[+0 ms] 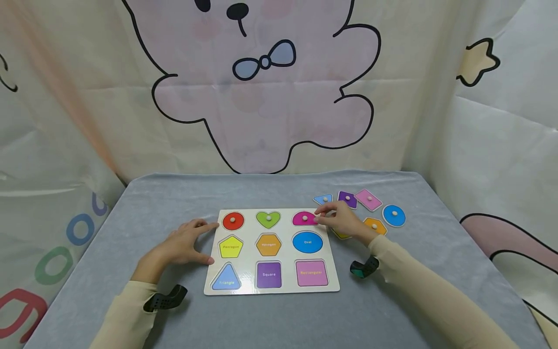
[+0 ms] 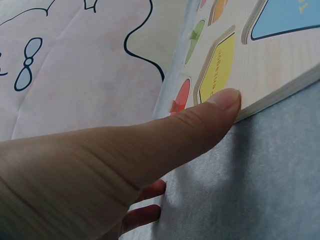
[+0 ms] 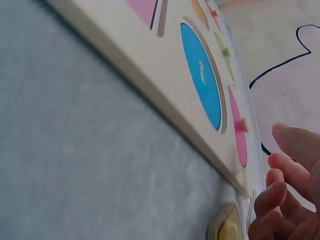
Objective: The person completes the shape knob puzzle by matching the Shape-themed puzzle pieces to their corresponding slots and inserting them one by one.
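A white shape puzzle board [image 1: 289, 278] lies on the table in the head view. A red circle [image 1: 233, 221], a green heart [image 1: 268, 219] and a pink semicircle [image 1: 301, 221] with knobs sit in its top row. The lower recesses show printed shapes such as the pentagon [image 2: 220, 67] and the oval [image 3: 201, 75]. My left hand [image 1: 183, 245] touches the board's left edge with thumb and fingers spread. Beside the semicircle hovers my right hand [image 1: 344, 220], its fingers loosely bent. The right wrist view shows them apart from the knob [image 3: 242, 125], holding nothing.
Right of the board lie a blue triangle [image 1: 322, 199], purple square [image 1: 347, 198], pink rectangle [image 1: 368, 199], blue oval [image 1: 394, 215], orange hexagon [image 1: 375, 225] and a partly hidden yellow piece [image 1: 341, 234]. A grey cloth [image 1: 270, 320] covers the table. Printed curtains [image 1: 261, 106] surround it.
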